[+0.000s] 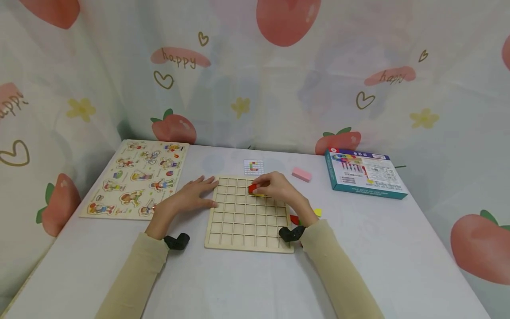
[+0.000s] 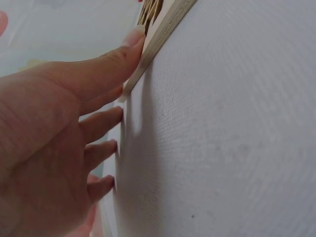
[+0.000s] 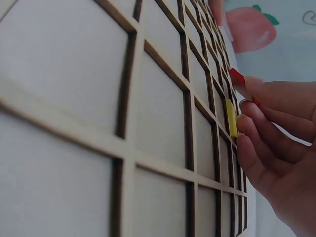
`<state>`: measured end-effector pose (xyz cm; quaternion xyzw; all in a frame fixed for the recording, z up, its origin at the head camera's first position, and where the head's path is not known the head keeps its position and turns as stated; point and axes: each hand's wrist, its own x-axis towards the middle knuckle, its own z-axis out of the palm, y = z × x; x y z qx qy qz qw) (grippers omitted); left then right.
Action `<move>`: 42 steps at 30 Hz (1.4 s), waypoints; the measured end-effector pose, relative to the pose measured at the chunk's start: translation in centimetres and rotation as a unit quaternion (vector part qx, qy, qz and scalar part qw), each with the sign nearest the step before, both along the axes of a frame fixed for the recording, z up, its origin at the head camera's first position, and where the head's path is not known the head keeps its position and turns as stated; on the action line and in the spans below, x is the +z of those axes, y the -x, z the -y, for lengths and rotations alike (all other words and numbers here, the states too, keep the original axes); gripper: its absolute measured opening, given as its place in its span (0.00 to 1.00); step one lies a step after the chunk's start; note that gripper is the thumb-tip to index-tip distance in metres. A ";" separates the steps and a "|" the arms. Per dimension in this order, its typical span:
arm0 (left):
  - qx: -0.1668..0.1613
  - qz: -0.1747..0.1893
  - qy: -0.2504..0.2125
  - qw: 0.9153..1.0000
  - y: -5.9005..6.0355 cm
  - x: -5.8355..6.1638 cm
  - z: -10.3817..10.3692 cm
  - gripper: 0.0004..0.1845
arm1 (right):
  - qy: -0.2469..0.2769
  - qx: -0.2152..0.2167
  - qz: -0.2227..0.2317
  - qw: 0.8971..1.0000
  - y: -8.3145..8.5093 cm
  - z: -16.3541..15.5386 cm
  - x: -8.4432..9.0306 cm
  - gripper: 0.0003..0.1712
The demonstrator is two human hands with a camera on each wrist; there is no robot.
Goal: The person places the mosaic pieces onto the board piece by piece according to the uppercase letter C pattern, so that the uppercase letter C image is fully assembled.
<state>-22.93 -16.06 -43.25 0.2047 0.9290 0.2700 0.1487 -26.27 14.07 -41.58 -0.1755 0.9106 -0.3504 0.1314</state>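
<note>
**Red block in right-hand pinch, over far part of grid board**

Red block (image 1: 252, 189) is between the right hand's (image 1: 276, 185) thumb and fingers, at the far part of the grid board (image 1: 238, 227), a bit right of its middle. Can't tell if the block touches the grid. Yellow block (image 3: 230, 118) is on the board, just beside it, under the same hand. Can't tell if it's fully seated in its cell, or if the curled lower fingers touch it.

Left hand (image 1: 195, 195) is spread, nothing in its grasp. Thumb tip is on the board's left edge; the other fingers reach out toward the far left corner.

Grid board lies flat on the white table (image 1: 223, 283). By its right edge, partly behind the right wrist: a red piece (image 1: 294, 219), a bit of green and a yellow piece (image 1: 318, 212).

Just past the far edge: small card (image 1: 253, 167), printed grid with a few coloured squares. Right of that, a pink block (image 1: 301, 174). Farther right, a flat teal-edged box (image 1: 364, 173), print side up. Left, well apart from the grid: picture board (image 1: 137, 177) with little cartoon figures. Strawberry-print cloth (image 1: 279, 110) hangs behind.
</note>
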 end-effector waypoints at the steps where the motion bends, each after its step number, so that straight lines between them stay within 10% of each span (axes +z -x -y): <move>1: 0.000 0.000 0.000 1.000 0.0 0.0 0.0 0.43 | -0.002 0.002 0.001 1.000 0.1 0.1 -0.1 0.17; 42: 0.001 -0.004 -0.001 1.000 0.0 -0.2 0.2 0.43 | -0.001 0.015 0.006 1.000 0.1 0.5 -0.5 0.14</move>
